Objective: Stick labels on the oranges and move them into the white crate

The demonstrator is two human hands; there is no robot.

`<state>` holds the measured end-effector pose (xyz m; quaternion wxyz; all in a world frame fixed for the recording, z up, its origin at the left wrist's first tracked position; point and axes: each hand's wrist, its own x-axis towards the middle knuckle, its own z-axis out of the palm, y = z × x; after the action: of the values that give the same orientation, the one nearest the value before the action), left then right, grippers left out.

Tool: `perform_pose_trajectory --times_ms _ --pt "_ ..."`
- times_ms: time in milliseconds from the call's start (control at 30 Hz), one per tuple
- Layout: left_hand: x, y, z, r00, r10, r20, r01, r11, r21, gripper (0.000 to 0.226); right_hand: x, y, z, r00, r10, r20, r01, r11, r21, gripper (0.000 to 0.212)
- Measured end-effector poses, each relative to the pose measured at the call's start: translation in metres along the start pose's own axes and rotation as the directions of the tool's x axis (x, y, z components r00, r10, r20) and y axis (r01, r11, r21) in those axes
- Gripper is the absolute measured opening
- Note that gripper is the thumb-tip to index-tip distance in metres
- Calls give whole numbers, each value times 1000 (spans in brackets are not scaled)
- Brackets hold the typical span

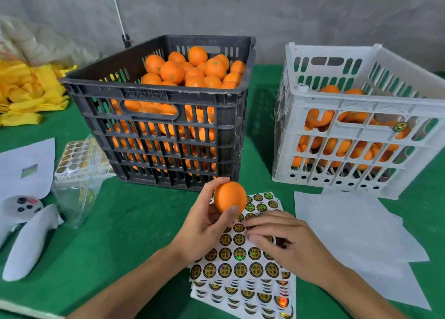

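Crates, black [159, 107] and white crate [356, 135], flank used backing sheets [349, 224].

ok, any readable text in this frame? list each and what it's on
"精选水果": on the round gold-and-black labels of the sticker sheet under the hands.
Label on the white crate: too small to read.
Bagged sticker sheets at left: blurred.
Paper at left: small print, unreadable.

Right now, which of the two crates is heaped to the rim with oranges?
The black crate, left of the white crate. Its oranges pile up to the rim; the white one's sit lower.
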<state>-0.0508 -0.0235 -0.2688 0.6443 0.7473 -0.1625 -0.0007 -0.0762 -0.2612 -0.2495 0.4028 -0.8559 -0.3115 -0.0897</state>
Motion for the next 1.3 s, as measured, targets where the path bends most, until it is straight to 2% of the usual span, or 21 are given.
perform_pose_trajectory --times_ms 67,133,267,367,433,533,633,700,867,1000,1100,1300 --pt "1 -1 0 1000 -6 -1 6 1000 7 67 4 -8 -2 993 94 -75 -74 971 227 20" --pt "2 -2 1 1000 -12 8 12 999 30 69 13 -17 -2 972 180 -148 -116 925 362 21" --pt "0 -2 1 999 21 38 -24 996 81 69 27 -30 8 937 313 -157 -206 855 476 27" --pt "-1 -1 0 998 41 41 -43 997 69 67 26 -32 16 927 335 -166 -245 880 407 31" --pt "-1 0 1 998 60 35 -62 996 67 67 24 -32 19 933 316 -172 -259 922 288 36" --pt "-2 0 0 996 87 27 -88 994 68 66 25 -33 22 939 314 -139 -297 946 128 54" --pt "-1 3 1 995 104 10 -104 992 76 65 24 -33 21 945 304 -118 -300 953 49 65" --pt "-1 5 4 993 115 -5 -114 991 63 63 24 -33 19 955 275 -113 -275 961 20 63" --pt "-5 12 11 992 123 -22 -121 989 86 64 21 -34 15 939 301 -168 -277 948 156 49" --pt "-6 14 12 982 187 8 -186 970 154 68 19 -28 10 953 220 -207 -246 964 -105 53" --pt "-6 12 12 967 247 62 -254 935 248 57 18 -25 8 965 146 -217 -203 939 -276 55" --pt "-3 10 13 965 261 32 -261 935 240 50 18 -21 8 970 103 -219 -169 935 -312 57"
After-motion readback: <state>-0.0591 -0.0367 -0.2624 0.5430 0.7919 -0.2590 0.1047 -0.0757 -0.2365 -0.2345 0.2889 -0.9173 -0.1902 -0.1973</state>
